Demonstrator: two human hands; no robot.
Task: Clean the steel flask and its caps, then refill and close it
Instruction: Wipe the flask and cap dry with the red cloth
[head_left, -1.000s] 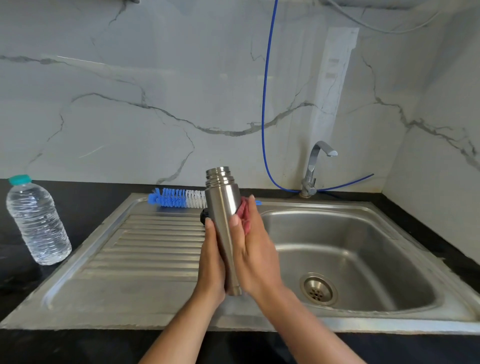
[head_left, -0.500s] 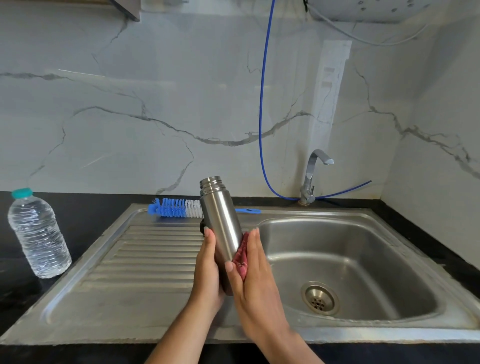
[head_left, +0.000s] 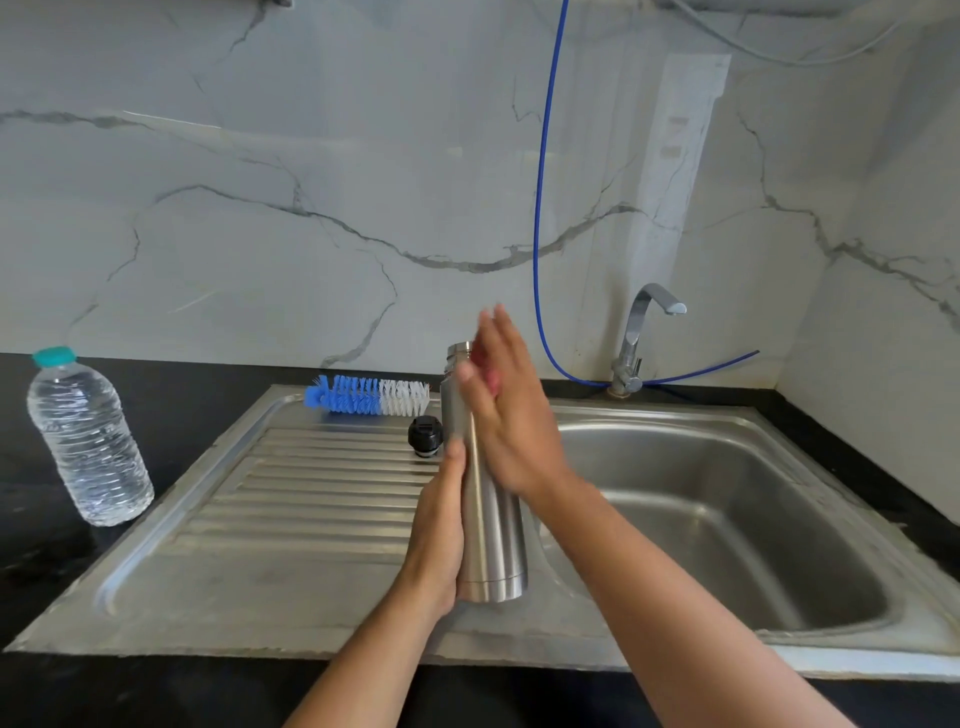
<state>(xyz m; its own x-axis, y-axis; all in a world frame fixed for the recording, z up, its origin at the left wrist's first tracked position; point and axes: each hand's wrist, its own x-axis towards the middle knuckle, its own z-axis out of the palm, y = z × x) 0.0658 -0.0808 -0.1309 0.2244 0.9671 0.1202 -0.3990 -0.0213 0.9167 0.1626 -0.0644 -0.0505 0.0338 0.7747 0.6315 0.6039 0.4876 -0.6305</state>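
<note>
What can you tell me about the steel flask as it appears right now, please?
The steel flask is a slim brushed-metal cylinder with a ridged, uncapped neck, held nearly upright over the sink. The left hand grips its lower body; the right hand presses a red cloth flat against its upper part.

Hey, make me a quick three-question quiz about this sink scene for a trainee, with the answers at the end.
1. True or false: the steel flask has its cap screwed on.
2. Multiple choice: where does the black cap sit? A) in the sink basin B) on the ribbed drainboard C) on the plastic water bottle
3. Fill in: the right hand presses a ____ cloth against the flask's upper part, while the left hand holds the flask low down.

Key: 1 false, its threaded neck is bare. 2 B, just in front of the blue and white bottle brush. 3 red.
</note>
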